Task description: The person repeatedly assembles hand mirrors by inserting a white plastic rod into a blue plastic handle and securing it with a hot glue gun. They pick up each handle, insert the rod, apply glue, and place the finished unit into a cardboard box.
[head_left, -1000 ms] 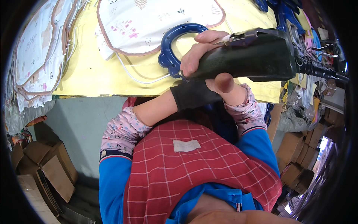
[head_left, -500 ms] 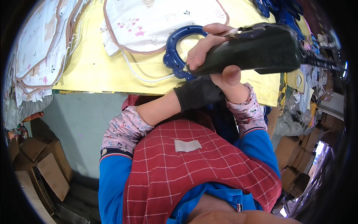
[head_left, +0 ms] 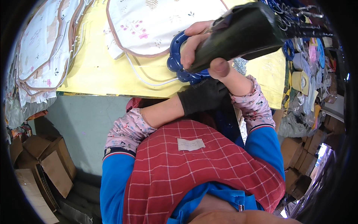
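My right hand point(head_left: 199, 48), bare, is wrapped round a black electric screwdriver point(head_left: 238, 37). Its rear end tilts up to the right, and its front end hangs over a blue plastic ring point(head_left: 173, 62) with a bumpy outer edge. My left hand point(head_left: 203, 98), in a black glove, is closed at the ring's near edge, below the screwdriver. My right wrist and the tool hide its fingers in part. White fabric with pink flowers and brown piping point(head_left: 145, 31) lies just beyond the ring, with a curved white wire point(head_left: 140, 76) beside it.
Small silver screws point(head_left: 240, 65) are heaped on the yellow tabletop point(head_left: 93, 71), right of my hands. More floral fabric pieces point(head_left: 39, 48) hang at the left. Dark blue plastic parts and coiled wire crowd the far right. Cardboard boxes point(head_left: 56, 171) stand at lower left.
The screwdriver's rear end has swung upward, and small screws behind it have come into sight. The whole view has shifted slightly. My gloved hand stays by the blue ring.
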Motion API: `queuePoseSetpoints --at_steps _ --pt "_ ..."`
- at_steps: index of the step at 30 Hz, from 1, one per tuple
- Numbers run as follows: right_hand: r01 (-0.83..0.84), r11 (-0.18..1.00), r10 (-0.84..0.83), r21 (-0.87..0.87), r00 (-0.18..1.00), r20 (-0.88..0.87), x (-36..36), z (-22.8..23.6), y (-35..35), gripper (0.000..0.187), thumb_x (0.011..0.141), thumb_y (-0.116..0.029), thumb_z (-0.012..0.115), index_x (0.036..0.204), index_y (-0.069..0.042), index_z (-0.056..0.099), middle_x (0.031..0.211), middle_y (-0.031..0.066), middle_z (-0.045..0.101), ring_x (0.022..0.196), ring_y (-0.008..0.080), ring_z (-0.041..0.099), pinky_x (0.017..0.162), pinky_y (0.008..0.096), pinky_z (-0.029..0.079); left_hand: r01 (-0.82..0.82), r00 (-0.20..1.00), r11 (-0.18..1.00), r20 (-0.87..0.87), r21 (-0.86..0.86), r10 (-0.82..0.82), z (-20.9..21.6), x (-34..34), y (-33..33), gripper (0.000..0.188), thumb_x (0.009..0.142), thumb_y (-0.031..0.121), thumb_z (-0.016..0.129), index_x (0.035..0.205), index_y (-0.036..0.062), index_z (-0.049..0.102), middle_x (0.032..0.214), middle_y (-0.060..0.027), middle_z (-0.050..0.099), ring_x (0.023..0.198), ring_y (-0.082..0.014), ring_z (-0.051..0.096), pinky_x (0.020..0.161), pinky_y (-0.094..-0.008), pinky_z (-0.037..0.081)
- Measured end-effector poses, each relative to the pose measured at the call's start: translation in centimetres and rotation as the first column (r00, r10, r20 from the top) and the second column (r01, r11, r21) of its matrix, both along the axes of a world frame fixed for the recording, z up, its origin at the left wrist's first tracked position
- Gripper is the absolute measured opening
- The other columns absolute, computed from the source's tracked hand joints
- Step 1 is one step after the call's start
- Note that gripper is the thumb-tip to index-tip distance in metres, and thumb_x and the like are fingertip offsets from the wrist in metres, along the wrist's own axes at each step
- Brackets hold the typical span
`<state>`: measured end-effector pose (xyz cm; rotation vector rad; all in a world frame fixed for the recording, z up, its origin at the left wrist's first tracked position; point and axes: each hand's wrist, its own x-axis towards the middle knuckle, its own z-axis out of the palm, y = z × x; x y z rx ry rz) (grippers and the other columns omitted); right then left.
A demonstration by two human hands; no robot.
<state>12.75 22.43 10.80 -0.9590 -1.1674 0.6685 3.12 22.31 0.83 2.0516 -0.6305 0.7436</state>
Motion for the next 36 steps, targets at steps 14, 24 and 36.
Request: queuePoseSetpoints --at_steps 14,24,36 --pt "0.937 0.157 -0.986 -0.311 0.169 0.011 18.5 -1.1 -22.5 0.047 0.092 -0.040 0.069 0.112 0.001 0.056 0.070 0.0088 0.060 0.056 0.0205 0.062 0.053 0.0316 0.051 -0.567 0.823 -0.010 -0.567 -0.823 0.006 0.5 -8.0 21.2 0.043 0.097 0.012 0.057 0.137 0.0048 0.046 0.123 -0.0095 0.060 0.113 -0.0171 0.060 0.094 -0.0319 0.051" --pt "0.930 0.163 -0.800 0.330 -0.072 0.595 12.4 0.1 -19.5 0.058 0.089 -0.019 0.070 0.139 -0.002 0.047 0.132 0.0180 0.056 0.122 0.0311 0.053 0.105 0.0380 0.039 -0.563 0.815 0.663 -0.464 -0.493 0.347 7.8 -7.1 21.1 0.038 0.093 0.014 0.060 0.128 0.0005 0.055 0.099 -0.0060 0.065 0.070 -0.0101 0.056 0.057 -0.0255 0.043" --pt "0.752 0.621 -0.756 -0.223 0.649 0.086 12.6 -4.2 -17.3 0.043 0.086 -0.017 0.075 0.122 0.003 0.064 0.108 0.0079 0.071 0.093 0.0144 0.065 0.086 0.0281 0.050 -0.495 0.841 0.764 -0.450 -0.414 0.301 4.2 -6.2 21.7 0.035 0.094 0.007 0.063 0.126 -0.0039 0.057 0.122 -0.0082 0.062 0.111 -0.0160 0.054 0.097 -0.0316 0.041"
